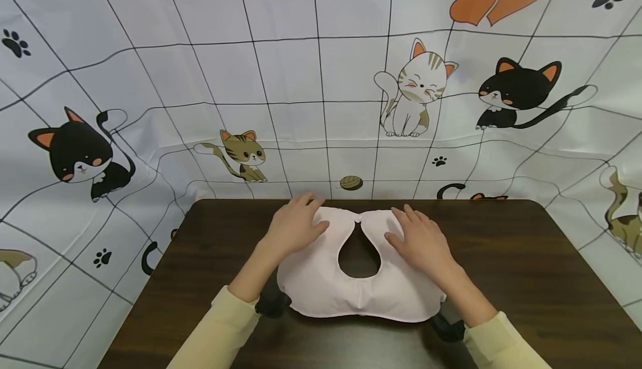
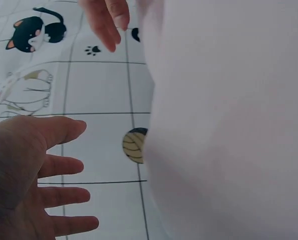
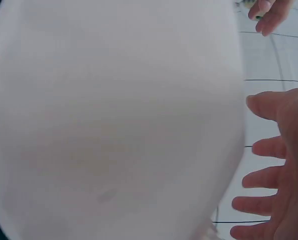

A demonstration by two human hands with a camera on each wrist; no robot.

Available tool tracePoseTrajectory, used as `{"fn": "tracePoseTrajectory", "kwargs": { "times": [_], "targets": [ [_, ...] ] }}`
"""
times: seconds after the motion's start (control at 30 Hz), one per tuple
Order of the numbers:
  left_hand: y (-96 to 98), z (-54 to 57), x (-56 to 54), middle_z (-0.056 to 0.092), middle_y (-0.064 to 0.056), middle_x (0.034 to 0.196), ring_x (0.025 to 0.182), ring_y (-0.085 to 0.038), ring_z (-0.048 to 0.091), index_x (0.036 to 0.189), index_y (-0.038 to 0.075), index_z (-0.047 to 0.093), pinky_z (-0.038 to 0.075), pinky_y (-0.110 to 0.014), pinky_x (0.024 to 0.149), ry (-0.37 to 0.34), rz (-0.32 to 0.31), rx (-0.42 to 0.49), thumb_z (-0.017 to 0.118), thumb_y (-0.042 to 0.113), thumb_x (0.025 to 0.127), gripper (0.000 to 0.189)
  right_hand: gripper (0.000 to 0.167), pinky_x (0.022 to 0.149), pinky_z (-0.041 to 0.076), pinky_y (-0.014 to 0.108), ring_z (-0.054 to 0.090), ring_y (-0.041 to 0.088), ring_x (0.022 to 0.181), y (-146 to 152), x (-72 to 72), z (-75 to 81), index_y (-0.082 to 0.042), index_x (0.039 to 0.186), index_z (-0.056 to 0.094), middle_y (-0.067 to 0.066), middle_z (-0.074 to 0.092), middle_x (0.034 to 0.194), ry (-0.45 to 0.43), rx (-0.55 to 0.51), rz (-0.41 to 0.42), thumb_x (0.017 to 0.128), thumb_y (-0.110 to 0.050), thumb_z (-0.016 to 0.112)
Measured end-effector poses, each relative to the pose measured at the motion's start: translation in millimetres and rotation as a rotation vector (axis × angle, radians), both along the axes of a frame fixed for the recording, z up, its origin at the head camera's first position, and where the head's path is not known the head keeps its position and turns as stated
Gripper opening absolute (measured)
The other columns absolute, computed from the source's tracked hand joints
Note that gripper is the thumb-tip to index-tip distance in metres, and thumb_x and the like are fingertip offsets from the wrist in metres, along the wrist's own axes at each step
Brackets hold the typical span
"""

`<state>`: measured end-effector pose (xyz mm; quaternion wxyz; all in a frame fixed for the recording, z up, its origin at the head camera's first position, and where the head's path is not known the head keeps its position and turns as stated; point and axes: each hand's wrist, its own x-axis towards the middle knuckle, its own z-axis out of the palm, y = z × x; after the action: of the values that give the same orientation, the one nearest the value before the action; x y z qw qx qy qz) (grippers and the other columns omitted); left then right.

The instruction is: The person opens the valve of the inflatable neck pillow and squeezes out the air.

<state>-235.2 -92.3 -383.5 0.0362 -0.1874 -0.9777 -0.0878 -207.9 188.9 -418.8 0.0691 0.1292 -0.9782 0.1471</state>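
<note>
A pale pink U-shaped neck pillow (image 1: 358,299) lies on the dark wooden table, its two ends meeting at the far side around a teardrop opening. Over the pillow's far left end is my left hand (image 1: 296,227), fingers spread and pointing forward. My right hand (image 1: 418,241) is over the far right end in the same way. Both wrist views show straight, parted fingers, with the left hand (image 2: 19,170) and right hand (image 3: 291,170) apart from the pillow's pale fabric, which fills much of each picture. Neither hand grips anything.
The dark brown tabletop (image 1: 506,257) extends to both sides of the pillow. Behind and around it hangs a white cloth (image 1: 291,73) with black grid lines, printed cats, paw prints and hearts. Dark wrist straps (image 1: 273,302) show below the forearms.
</note>
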Motion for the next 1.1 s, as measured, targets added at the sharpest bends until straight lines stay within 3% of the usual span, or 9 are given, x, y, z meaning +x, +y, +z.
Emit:
{"fn": "tracePoseTrajectory", "kwargs": {
  "times": [0.1, 0.23, 0.4, 0.5, 0.83, 1.1],
  "targets": [
    [-2.1, 3.1, 9.3, 0.049, -0.017, 0.152, 0.14, -0.037, 0.046, 0.147, 0.01, 0.056, 0.045, -0.054, 0.105, 0.043, -0.005, 0.014, 0.066, 0.038, 0.099, 0.057, 0.059, 0.109, 0.035, 0.064, 0.043, 0.049, 0.137, 3, 4.5, -0.6, -0.001, 0.147, 0.053, 0.031, 0.045, 0.151, 0.036, -0.02, 0.004, 0.098, -0.032, 0.067],
    [0.6, -8.8, 14.6, 0.05, -0.019, 0.15, 0.138, -0.042, 0.047, 0.144, 0.009, 0.06, 0.047, -0.057, 0.102, 0.069, -0.012, 0.032, 0.068, 0.04, 0.098, 0.056, 0.058, 0.108, 0.036, 0.065, 0.044, 0.049, 0.137, 5, 6.1, -6.5, -0.002, 0.144, 0.056, 0.032, 0.044, 0.151, 0.046, -0.014, 0.014, 0.097, -0.032, 0.069],
    [5.8, -32.4, 13.5, 0.047, -0.022, 0.152, 0.142, -0.047, 0.04, 0.144, 0.008, 0.059, 0.042, -0.064, 0.105, -0.003, -0.008, 0.048, 0.07, 0.039, 0.096, 0.058, 0.058, 0.106, 0.037, 0.066, 0.041, 0.051, 0.138, 3, 6.5, -20.2, 0.0, 0.143, 0.056, 0.034, 0.042, 0.152, -0.008, -0.016, 0.016, 0.096, -0.032, 0.069],
    [7.3, -40.8, 13.1, 0.047, -0.022, 0.153, 0.142, -0.047, 0.039, 0.144, 0.008, 0.058, 0.04, -0.066, 0.105, -0.027, -0.006, 0.045, 0.071, 0.033, 0.095, 0.057, 0.059, 0.106, 0.037, 0.066, 0.041, 0.051, 0.138, 2, 7.7, -28.2, 0.0, 0.143, 0.056, 0.034, 0.042, 0.151, -0.029, -0.012, 0.014, 0.096, -0.033, 0.07],
    [9.2, -55.4, 15.6, 0.048, -0.02, 0.152, 0.143, -0.047, 0.039, 0.145, 0.009, 0.058, 0.037, -0.067, 0.106, -0.052, 0.002, 0.038, 0.067, 0.034, 0.098, 0.054, 0.058, 0.107, 0.037, 0.065, 0.043, 0.05, 0.137, 1, 10.5, -35.8, -0.001, 0.142, 0.057, 0.033, 0.045, 0.15, -0.023, -0.001, 0.006, 0.096, -0.034, 0.069],
    [6.5, -63.7, 11.7, 0.049, -0.021, 0.151, 0.141, -0.047, 0.04, 0.143, 0.008, 0.059, 0.04, -0.066, 0.105, 0.001, -0.01, 0.067, 0.068, 0.032, 0.096, 0.053, 0.058, 0.109, 0.035, 0.063, 0.042, 0.049, 0.138, -2, 9.6, -34.2, 0.0, 0.143, 0.056, 0.032, 0.045, 0.151, -0.039, -0.012, -0.015, 0.097, -0.033, 0.068]
  ]
}}
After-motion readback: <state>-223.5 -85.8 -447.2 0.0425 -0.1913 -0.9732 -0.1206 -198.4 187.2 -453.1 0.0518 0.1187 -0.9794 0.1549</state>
